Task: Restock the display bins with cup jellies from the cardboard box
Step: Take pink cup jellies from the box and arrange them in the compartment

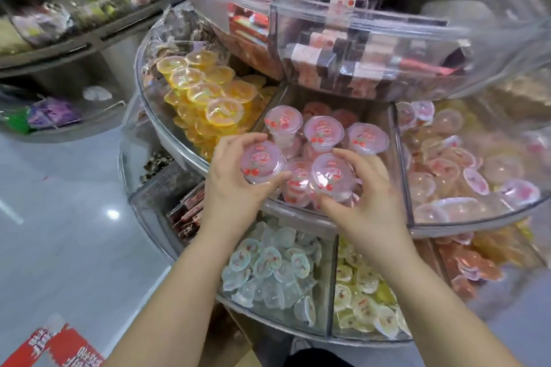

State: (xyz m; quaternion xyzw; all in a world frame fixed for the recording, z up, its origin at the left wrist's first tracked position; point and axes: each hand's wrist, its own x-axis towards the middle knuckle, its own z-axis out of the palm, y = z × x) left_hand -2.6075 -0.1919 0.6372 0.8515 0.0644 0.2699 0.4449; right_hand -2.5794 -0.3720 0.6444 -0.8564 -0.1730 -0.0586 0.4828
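Head view, looking down at a tiered round display of clear plastic bins. Both my hands are over the middle tier's centre compartment (398, 164), the one with pink cherry-lid cup jellies.

My left hand (235, 185) is curled around one pink cup jelly (262, 161), lid facing up, thumb at its lower right edge, fingers wrapped over the top left. It sits at the compartment's front left, above the rim. My right hand (365, 197) grips a second pink cup jelly (332, 174), thumb at the bottom, fingers arched over its right side. The two held cups are near each other, with another pink cup (296, 179) showing between them lower down.

Behind my hands, three more pink cups stand lid-up in the same compartment: one at back left (283, 122), one in the middle (323, 132), one at right (368, 138). More lie jumbled below them.

Left compartment on this tier holds orange cup jellies (205, 89), piled high. Right compartment holds pale pink and clear cups (465, 170), loose. Lower tier in front: clear-bluish cups (268, 265) at left, yellow cups (363, 283) just right of the divider. Upper tier (328, 15) has wrapped bar-shaped sweets, blurred.

Cardboard box: cannot tell; something brown shows at bottom centre between my arms, too hidden to call. Red printed sheet (56, 345) lies at bottom left.
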